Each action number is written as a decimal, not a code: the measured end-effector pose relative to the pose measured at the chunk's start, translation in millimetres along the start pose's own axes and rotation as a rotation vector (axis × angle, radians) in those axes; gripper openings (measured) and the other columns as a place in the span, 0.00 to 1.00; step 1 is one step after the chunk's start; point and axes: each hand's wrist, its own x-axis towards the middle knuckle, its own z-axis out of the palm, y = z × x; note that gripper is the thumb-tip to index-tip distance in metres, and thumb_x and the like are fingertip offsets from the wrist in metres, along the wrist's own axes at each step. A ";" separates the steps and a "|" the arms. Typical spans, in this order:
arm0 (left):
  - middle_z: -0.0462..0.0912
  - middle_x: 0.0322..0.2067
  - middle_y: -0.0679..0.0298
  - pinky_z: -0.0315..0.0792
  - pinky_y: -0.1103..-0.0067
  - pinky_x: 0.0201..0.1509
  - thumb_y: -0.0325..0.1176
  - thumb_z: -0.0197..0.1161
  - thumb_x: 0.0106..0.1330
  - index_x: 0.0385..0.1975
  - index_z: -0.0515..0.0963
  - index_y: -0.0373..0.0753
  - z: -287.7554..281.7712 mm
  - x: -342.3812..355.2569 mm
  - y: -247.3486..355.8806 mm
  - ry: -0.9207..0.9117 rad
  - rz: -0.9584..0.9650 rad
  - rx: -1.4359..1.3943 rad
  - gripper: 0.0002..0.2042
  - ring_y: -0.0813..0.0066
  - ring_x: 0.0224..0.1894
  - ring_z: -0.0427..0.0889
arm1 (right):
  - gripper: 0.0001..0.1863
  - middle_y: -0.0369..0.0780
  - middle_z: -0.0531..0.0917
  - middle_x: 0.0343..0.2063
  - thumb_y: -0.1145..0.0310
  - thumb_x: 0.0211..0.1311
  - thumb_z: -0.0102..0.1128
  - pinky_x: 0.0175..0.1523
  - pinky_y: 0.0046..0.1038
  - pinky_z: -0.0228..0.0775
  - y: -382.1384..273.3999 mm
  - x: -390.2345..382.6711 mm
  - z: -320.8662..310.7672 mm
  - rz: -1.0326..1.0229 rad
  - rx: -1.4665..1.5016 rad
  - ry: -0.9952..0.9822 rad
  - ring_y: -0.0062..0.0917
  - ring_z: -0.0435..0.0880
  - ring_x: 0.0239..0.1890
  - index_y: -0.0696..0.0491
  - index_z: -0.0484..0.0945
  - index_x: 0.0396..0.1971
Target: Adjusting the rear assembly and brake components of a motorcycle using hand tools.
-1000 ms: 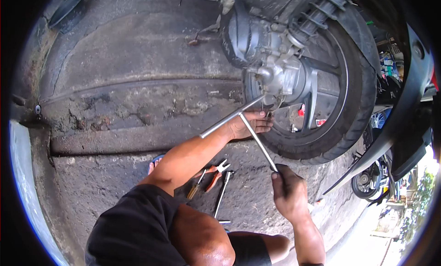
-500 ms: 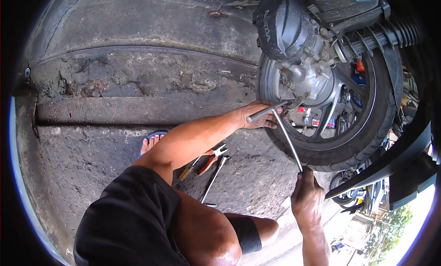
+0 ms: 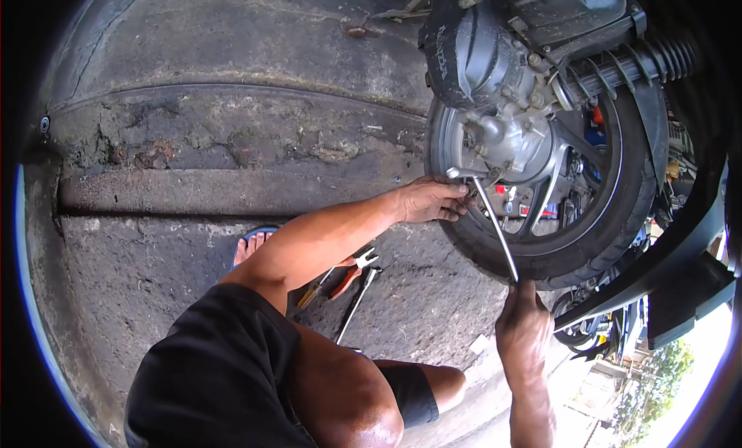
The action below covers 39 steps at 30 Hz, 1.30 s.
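Note:
In my right hand [image 3: 524,332], closed round its lower end, is a hammer-shaped steel tool [image 3: 497,235] with a slim straight shaft. Its crosswise head lies by the lower left of the hub [image 3: 525,148], just above my left fingertips. My left hand [image 3: 430,201] reaches to the wheel's left side, thumb and fingers curled together at a small part beside the hub. What they pinch is hidden. The motorcycle's rear wheel has a black tyre [image 3: 643,204] and grey spokes. Above the hub is a dirty metal engine casing [image 3: 481,57].
On the rough concrete by my leg lie orange-handled pliers [image 3: 348,282], a yellow-handled screwdriver [image 3: 311,295] and a long steel wrench [image 3: 358,305]. A coil-spring shock absorber [image 3: 618,68] stands at the upper right. A dark curved fender [image 3: 618,293] hangs behind the tyre. Assorted items show beyond the spokes.
The tool's head has turned and shifted off my left hand, up toward the hub. My right hand is slightly lower and farther right. The left hand stays by the wheel, its fingers more visible.

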 end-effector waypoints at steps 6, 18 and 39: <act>0.84 0.39 0.61 0.77 0.75 0.47 0.40 0.65 0.67 0.45 0.77 0.39 4.3 -0.1 2.3 0.036 0.058 0.076 0.14 0.72 0.43 0.82 | 0.07 0.51 0.81 0.21 0.71 0.68 0.53 0.20 0.41 0.73 6.1 1.4 -3.3 -0.072 0.007 0.080 0.44 0.83 0.19 0.58 0.73 0.40; 0.71 0.32 0.58 0.73 0.65 0.44 0.61 0.62 0.62 0.42 0.75 0.29 57.8 7.0 -2.1 0.640 0.841 1.781 0.32 0.63 0.37 0.75 | 0.09 0.49 0.81 0.20 0.71 0.69 0.51 0.28 0.38 0.72 37.4 -70.0 27.3 0.053 0.592 -0.061 0.44 0.84 0.22 0.58 0.77 0.42; 0.79 0.21 0.42 0.72 0.54 0.31 0.43 0.57 0.70 0.35 0.74 0.32 63.7 21.6 15.1 0.511 0.686 2.036 0.16 0.38 0.29 0.80 | 0.11 0.54 0.82 0.26 0.62 0.67 0.53 0.35 0.51 0.71 112.7 -161.5 224.1 0.267 0.719 -0.143 0.56 0.80 0.32 0.53 0.78 0.34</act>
